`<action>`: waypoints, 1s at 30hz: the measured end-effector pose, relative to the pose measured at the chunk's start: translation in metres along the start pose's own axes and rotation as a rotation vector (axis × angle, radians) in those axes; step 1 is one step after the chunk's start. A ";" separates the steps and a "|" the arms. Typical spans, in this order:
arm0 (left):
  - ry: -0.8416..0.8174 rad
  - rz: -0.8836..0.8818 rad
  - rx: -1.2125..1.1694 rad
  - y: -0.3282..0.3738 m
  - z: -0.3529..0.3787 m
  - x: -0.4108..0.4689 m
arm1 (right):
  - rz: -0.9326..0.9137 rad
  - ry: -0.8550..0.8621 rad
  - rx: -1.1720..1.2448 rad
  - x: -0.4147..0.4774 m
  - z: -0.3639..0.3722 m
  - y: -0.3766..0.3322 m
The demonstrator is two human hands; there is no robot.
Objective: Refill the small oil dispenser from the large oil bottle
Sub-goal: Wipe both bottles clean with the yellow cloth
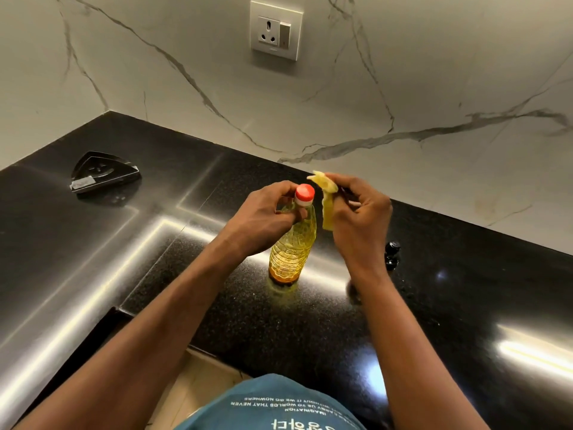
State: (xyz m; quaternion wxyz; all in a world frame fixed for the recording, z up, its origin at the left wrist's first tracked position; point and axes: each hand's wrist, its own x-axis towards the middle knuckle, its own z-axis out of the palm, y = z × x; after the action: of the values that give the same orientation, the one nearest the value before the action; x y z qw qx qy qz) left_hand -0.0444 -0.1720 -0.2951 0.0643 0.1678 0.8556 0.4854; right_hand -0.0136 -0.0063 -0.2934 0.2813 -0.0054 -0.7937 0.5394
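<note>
Now, oil bottle (291, 246) held at the neck

It stands upright on the black counter (310, 321). Left hand (263, 215) grips its neck under the red cap (304, 193); right hand (359, 212), at its 2 o'clock, pinches a yellow scrap (327, 206). Wall socket (276, 30) at 12 o'clock.

Left hand (263, 215) covers bottle (293, 249) neck; right hand (359, 218) hides part of yellow rag (327, 209); black obj (392, 254), bottle's 3 o'clock: can't ID.

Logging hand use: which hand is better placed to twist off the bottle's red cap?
Probably the left hand: its fingers grip the neck of the oil bottle just under the red cap. The right hand is pinching a yellow scrap.
</note>
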 end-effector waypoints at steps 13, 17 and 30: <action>-0.005 0.031 0.050 0.000 0.002 0.000 | 0.206 -0.016 0.231 -0.019 0.018 0.002; 0.017 0.025 0.037 -0.001 0.002 0.000 | 0.222 -0.009 0.246 -0.019 0.023 0.005; 0.034 -0.036 0.100 0.008 0.000 -0.001 | 0.285 -0.033 0.163 -0.020 0.023 0.043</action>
State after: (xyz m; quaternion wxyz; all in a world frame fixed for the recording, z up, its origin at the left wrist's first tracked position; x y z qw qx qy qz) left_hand -0.0416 -0.1688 -0.2879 0.0499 0.1471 0.8826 0.4437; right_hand -0.0201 -0.0135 -0.3450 0.1887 -0.0862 -0.7428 0.6366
